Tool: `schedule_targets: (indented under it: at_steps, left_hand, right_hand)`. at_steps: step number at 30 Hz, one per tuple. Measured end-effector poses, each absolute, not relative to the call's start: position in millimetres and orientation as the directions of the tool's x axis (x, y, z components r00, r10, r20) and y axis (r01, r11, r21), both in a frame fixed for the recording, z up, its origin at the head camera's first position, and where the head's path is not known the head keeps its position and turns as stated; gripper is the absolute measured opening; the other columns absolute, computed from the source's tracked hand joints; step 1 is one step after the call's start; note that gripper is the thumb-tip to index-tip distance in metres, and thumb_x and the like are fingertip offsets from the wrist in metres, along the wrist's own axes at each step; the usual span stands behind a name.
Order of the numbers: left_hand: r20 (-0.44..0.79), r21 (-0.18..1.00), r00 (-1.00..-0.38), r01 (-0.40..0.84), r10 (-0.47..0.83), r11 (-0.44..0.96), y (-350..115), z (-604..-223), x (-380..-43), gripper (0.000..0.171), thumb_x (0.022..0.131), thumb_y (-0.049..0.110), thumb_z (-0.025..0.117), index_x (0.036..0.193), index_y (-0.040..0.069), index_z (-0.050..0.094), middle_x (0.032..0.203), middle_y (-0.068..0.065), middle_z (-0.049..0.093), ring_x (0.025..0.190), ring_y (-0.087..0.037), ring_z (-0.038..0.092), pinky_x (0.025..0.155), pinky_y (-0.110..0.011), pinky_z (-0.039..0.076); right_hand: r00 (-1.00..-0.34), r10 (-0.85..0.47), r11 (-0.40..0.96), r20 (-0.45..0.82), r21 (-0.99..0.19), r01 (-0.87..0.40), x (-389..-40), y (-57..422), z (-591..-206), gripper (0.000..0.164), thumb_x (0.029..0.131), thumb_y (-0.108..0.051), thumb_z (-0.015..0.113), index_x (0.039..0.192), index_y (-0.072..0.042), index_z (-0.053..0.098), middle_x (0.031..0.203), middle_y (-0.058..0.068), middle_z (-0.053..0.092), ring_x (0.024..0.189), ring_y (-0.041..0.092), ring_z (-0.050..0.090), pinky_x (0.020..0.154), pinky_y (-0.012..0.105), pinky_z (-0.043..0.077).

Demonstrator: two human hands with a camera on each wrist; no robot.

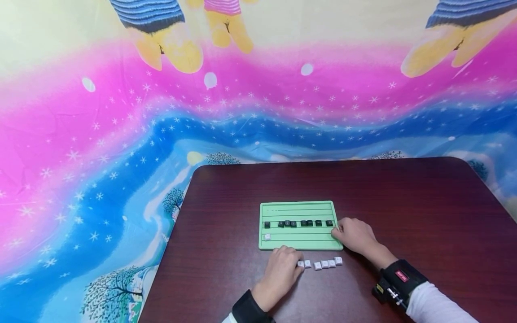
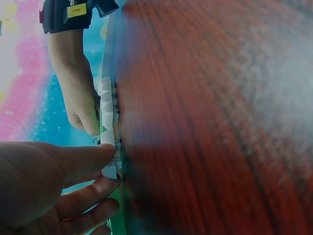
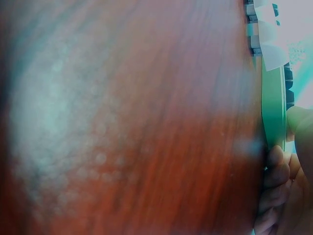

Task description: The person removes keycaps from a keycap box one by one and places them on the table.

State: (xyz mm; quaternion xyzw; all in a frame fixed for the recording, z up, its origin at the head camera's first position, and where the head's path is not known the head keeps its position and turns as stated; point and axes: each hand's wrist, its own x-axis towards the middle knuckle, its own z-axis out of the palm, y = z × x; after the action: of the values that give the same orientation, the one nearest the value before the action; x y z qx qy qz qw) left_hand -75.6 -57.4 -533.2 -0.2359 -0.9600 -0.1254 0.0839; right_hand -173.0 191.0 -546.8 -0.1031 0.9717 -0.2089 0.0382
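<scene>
A light green ridged tray (image 1: 299,243) lies on the table, with several black keycaps (image 1: 309,223) along one row and a single white keycap (image 1: 267,237) below them at the left. My right hand (image 1: 355,235) grips the tray's right edge, thumb over the rim and fingers curled at its side. In front of the tray, several white keycaps (image 1: 325,264) form a loose line. At that line's left end my left hand (image 1: 280,271) pinches a white keycap (image 2: 109,169) between thumb and forefinger, the keycap still low by the table.
The dark red-brown wooden table (image 1: 226,197) has rounded far corners. Behind it hangs a colourful printed cloth (image 1: 242,103). A black strap with a small device (image 1: 397,280) is on the right wrist, and another black band (image 1: 250,308) circles the left.
</scene>
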Motion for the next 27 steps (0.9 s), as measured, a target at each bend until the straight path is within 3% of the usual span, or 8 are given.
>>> schedule_targets:
  at_steps: [27]
  left_hand:
    - [0.226, 0.178, -0.869, 0.48, 0.439, 0.859, -58.3, -533.8, -74.8, 0.017, 0.077, 0.033, 0.086, 0.087, 0.024, 0.075, 0.082, 0.012, 0.069, 0.076, -0.006, 0.059, 0.065, -0.019, 0.034]
  right_hand:
    - [-0.975, -0.223, 0.888, -0.021, -0.416, -0.194, -171.8, 190.8, -545.8, 0.04, 0.084, -0.021, 0.06, 0.056, -0.021, 0.031, 0.053, -0.01, 0.024, 0.051, 0.009, 0.022, 0.048, 0.026, 0.014]
